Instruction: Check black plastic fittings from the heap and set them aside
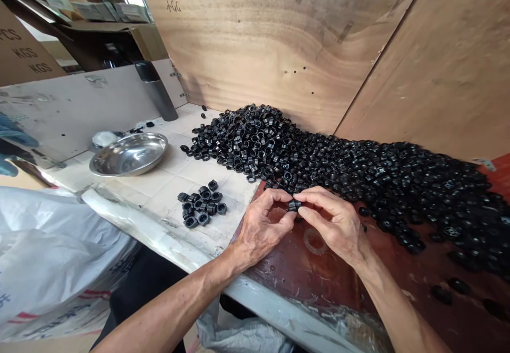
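Between my two hands, above the dark red board point(303, 273), is a small black plastic ring-shaped part point(294, 205). The fingertips of my left hand point(266, 220) pinch it from the left. My right hand point(334, 220) grips its other side with thumb and fingers. Just behind them lies a large heap of black ring parts point(255, 135), which runs into a spread of black round caps point(398, 183) on the right. To the left of my left hand sits a small group of black rings point(202, 204) on the pale tabletop.
A shallow steel bowl point(129, 154) rests on the pale surface at left, near a dark flask point(156, 90) leaning in the view. Wooden panels point(279, 45) wall off the back. White sacks point(51, 268) stand at the lower left, beside the table edge point(159, 233).
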Motion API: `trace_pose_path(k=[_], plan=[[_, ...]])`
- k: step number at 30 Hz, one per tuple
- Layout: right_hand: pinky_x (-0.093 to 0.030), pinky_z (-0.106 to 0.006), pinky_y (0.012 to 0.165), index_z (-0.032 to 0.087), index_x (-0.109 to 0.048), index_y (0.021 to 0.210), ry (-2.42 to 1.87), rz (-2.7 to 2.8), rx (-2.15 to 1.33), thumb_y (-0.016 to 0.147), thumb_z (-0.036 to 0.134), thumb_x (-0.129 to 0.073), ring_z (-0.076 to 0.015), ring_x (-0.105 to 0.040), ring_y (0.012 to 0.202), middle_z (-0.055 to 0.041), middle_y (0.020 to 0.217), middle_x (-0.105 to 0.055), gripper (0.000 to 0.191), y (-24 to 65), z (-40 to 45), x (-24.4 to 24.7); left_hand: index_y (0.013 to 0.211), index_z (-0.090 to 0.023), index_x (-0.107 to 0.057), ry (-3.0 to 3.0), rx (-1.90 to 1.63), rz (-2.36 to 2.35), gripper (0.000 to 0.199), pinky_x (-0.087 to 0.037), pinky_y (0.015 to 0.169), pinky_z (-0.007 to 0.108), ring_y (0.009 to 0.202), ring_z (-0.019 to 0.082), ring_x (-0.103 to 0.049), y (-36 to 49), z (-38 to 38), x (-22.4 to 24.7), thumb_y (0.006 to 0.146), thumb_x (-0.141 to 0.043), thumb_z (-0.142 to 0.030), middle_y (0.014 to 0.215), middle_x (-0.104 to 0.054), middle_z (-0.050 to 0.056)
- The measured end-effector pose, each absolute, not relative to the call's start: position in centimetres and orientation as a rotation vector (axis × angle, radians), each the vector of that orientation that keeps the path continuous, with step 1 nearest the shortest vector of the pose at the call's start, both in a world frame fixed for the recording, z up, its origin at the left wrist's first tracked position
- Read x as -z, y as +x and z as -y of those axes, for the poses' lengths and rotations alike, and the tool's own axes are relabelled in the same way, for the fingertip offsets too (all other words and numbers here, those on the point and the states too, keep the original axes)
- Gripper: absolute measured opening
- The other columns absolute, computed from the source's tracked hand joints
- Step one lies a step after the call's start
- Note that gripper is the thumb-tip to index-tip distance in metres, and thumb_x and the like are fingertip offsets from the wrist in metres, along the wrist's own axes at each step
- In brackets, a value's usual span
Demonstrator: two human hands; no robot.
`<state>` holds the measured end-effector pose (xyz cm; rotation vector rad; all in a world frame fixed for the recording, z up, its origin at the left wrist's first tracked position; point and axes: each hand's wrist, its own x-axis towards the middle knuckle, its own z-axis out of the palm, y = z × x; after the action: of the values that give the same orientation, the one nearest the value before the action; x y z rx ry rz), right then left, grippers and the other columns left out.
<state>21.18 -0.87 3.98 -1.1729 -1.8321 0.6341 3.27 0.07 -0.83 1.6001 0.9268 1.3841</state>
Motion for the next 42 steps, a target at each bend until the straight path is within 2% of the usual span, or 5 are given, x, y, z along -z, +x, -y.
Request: trace_pose_path(k=[7,23,31,39,42], plan=[[-0.059,-0.029,0.077,0.025,-0.062,0.130,-1.302,1.763,-0.614,0.094,0.030,-0.063,-0.0179,-0.072,0.083,-0.0053,0.105,-0.074,0.036,20.8,1.2,-3.1,0.111,-0.020,-0.069,1.720,-1.427,-0.860,0.021,-0.057,0.095,0.034,0.106,0.019,-0.068,2.6,-0.5,0.7,0.090,-0.069,-0.019,0.113,-0.070,0.007],[-0.058,-0.038,0.091,0.025,-0.073,0.093,-1.042,1.823,-0.455,0.095,0.019,-0.062,-0.0225,-0.071,0.101,-0.0051,0.104,-0.076,0.013,20.4,0.8,-3.0,0.097,-0.017,-0.073,1.387,-1.235,-0.836,0.018,-0.059,0.089,0.034,0.093,0.019,-0.071,2.4,-1.0,-0.7,0.086,-0.077,-0.031,0.099,-0.076,0.005],[-0.057,-0.029,0.074,0.024,-0.059,0.131,-1.349,1.786,-0.437,0.098,0.038,-0.060,-0.0192,-0.072,0.079,-0.0046,0.093,-0.075,0.036,20.5,1.1,-2.0,0.105,-0.019,-0.072,1.664,-1.376,-0.764,0.016,-0.056,0.096,0.036,0.105,0.019,-0.067,2.5,-1.0,0.5,0.090,-0.073,-0.025,0.109,-0.072,0.007],[-0.051,-0.028,0.067,0.024,-0.070,0.098,-1.326,1.925,-0.430,0.100,0.036,-0.055,-0.0177,-0.068,0.069,-0.0025,0.078,-0.073,0.019,20.5,1.1,-2.4,0.104,-0.018,-0.069,1.427,-1.315,-0.792,0.018,-0.058,0.090,0.033,0.098,0.018,-0.069,2.7,-0.9,0.1,0.090,-0.073,-0.029,0.107,-0.071,0.007],[-0.043,-0.027,0.056,0.023,-0.059,0.062,-1.410,1.939,-0.325,0.102,0.043,-0.050,-0.0138,-0.054,0.050,-0.0010,0.054,-0.061,0.046,20.6,1.0,-2.2,0.104,-0.018,-0.070,1.510,-1.303,-0.807,0.019,-0.057,0.092,0.033,0.100,0.019,-0.068,2.7,-0.9,0.0,0.090,-0.073,-0.029,0.107,-0.071,0.007]])
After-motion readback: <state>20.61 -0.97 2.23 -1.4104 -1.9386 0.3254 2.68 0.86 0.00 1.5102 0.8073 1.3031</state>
